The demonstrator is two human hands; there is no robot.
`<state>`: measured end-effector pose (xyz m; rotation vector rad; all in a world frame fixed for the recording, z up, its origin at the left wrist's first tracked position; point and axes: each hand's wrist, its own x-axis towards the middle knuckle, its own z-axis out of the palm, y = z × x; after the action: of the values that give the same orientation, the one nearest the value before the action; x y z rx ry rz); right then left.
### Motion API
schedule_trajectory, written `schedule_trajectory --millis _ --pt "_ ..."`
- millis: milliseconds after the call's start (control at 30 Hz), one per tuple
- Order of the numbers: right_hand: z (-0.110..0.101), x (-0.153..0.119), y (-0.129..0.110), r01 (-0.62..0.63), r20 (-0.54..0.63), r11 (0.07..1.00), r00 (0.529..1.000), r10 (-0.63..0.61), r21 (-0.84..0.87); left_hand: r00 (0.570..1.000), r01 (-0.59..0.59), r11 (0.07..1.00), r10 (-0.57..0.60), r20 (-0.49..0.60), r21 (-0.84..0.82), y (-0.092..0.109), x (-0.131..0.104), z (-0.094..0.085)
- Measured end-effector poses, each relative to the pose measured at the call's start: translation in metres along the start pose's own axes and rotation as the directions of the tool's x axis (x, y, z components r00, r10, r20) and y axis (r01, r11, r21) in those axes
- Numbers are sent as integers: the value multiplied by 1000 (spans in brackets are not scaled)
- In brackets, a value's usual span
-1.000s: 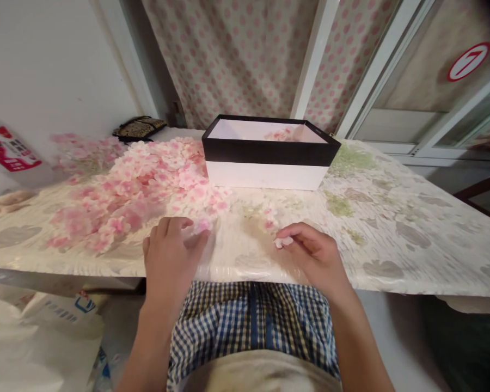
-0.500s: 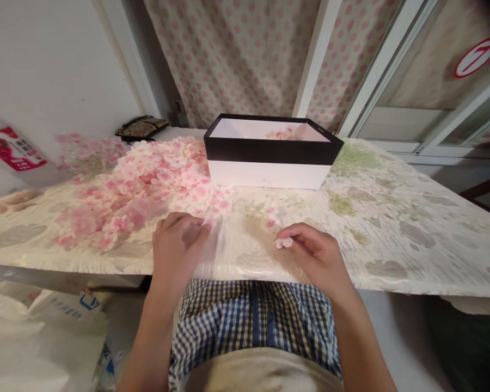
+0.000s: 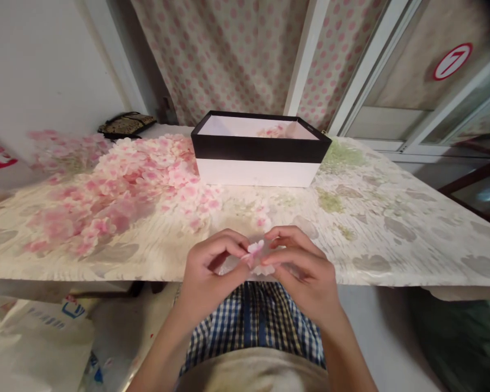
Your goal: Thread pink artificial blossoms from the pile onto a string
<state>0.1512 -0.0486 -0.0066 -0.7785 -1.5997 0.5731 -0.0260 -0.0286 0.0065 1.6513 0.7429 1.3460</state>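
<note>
Close together at the table's front edge are both of my hands. My left hand (image 3: pixel 216 267) pinches a small pink and white petal piece (image 3: pixel 253 250) between thumb and fingertips. Just to its right, my right hand (image 3: pixel 304 264) has its fingers curled around pale petals (image 3: pixel 264 269), close to the left hand's piece. A large heap of pink and white artificial petals (image 3: pixel 147 169) spreads over the left of the table. Behind my hands stands an open white box with a black rim (image 3: pixel 259 148), with some pink petals (image 3: pixel 271 131) visible inside.
A floral tablecloth (image 3: pixel 375 228) covers the table. A dark patterned pouch (image 3: pixel 126 125) lies at the back left. Below the left edge is a white plastic bag (image 3: pixel 36 343). A dotted curtain (image 3: pixel 228 60) hangs behind the box.
My left hand has moved right with a petal piece, and my right hand has come slightly left, so the two now nearly meet. The view has shifted a little to the right.
</note>
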Motion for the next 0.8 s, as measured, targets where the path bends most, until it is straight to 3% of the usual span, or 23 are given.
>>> schedule_trajectory --millis 367,600,800 --pt "2 -15 -4 21 -58 1000 998 -19 22 994 9 989 8 110 -150 -4 -2 11" --pt "6 -21 -2 -14 -63 1000 998 16 24 959 -255 966 246 141 48 -9 -4 12" --pt "2 -25 -8 -192 2 979 981 193 69 891 -434 884 393 226 174 -1 -12 14"
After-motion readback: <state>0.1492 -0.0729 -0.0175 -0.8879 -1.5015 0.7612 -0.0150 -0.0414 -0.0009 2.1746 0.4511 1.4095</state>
